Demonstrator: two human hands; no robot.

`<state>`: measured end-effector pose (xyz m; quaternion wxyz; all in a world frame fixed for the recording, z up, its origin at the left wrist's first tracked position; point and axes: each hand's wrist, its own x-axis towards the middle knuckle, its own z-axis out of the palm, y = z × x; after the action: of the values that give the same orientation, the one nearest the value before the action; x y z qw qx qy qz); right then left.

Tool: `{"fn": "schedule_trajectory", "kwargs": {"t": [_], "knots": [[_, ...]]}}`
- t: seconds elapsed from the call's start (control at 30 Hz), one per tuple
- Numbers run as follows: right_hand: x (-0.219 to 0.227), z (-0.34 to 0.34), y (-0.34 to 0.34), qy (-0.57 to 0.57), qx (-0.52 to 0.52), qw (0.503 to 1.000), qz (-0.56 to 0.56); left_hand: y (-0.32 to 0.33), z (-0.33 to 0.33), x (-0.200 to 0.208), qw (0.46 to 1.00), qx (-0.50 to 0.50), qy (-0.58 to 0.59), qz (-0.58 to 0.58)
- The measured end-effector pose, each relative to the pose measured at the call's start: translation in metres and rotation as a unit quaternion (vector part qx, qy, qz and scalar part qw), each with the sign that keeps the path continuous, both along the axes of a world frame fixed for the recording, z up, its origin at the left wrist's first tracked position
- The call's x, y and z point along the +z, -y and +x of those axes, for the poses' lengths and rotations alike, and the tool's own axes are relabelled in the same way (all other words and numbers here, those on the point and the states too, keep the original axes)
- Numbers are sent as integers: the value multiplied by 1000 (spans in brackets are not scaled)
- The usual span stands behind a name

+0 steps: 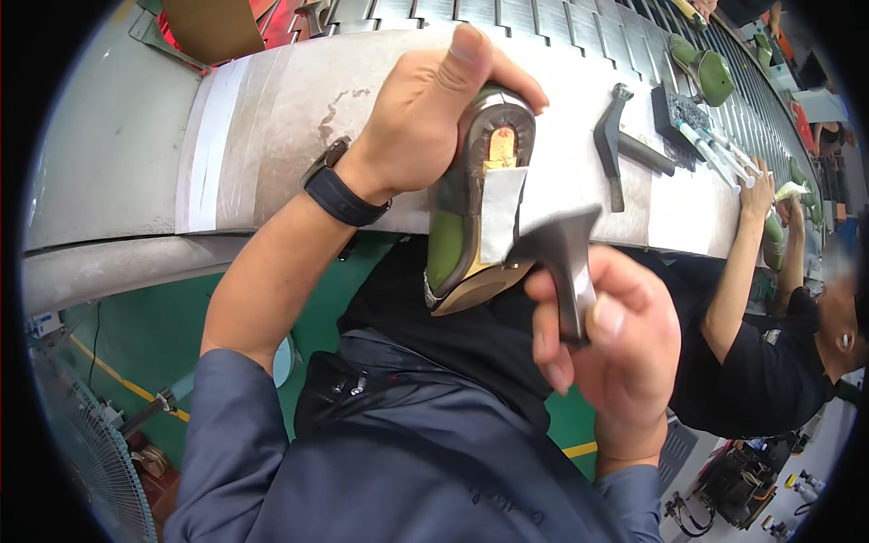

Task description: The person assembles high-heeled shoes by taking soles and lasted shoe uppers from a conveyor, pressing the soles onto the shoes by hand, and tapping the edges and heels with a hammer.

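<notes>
My left hand (421, 122) grips the heel end of a green shoe (446, 249), held sole-up above the bench edge. A white strip (502, 204) runs along the middle of its underside, below a yellowish patch (502, 147) at the heel. In my right hand (625, 330) is a dark metal hammer (566, 262), its head close to the strip's lower end. I cannot tell whether the head touches the sole. Fingers hide much of the hammer's handle.
On the pale bench (281, 127) lies another hammer (614, 145), beside a dark box (679, 122) of small bits. White tubes (715, 154) lean by it. A slatted metal conveyor (570, 23) carries green shoes (701, 71). At right a co-worker (756, 335) handles a shoe. A fan (90, 443) stands lower left.
</notes>
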<state>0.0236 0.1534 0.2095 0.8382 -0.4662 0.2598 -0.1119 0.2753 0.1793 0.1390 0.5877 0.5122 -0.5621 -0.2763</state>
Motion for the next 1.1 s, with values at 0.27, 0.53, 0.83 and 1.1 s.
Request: {"fn": "schedule_trajectory", "kwargs": {"t": [0.27,0.53,0.83,1.1], "knots": [[-4,44,14,-18,-30,999,32,4,-4,1,997,-11,71,-37],[-6,51,17,-14,-34,997,69,4,1,2,994,-17,99,-48],[-15,54,32,5,-44,998,52,11,3,13,995,1,97,-5],[21,87,110,-298,194,830,-428,55,-1,5,994,76,28,67]]}}
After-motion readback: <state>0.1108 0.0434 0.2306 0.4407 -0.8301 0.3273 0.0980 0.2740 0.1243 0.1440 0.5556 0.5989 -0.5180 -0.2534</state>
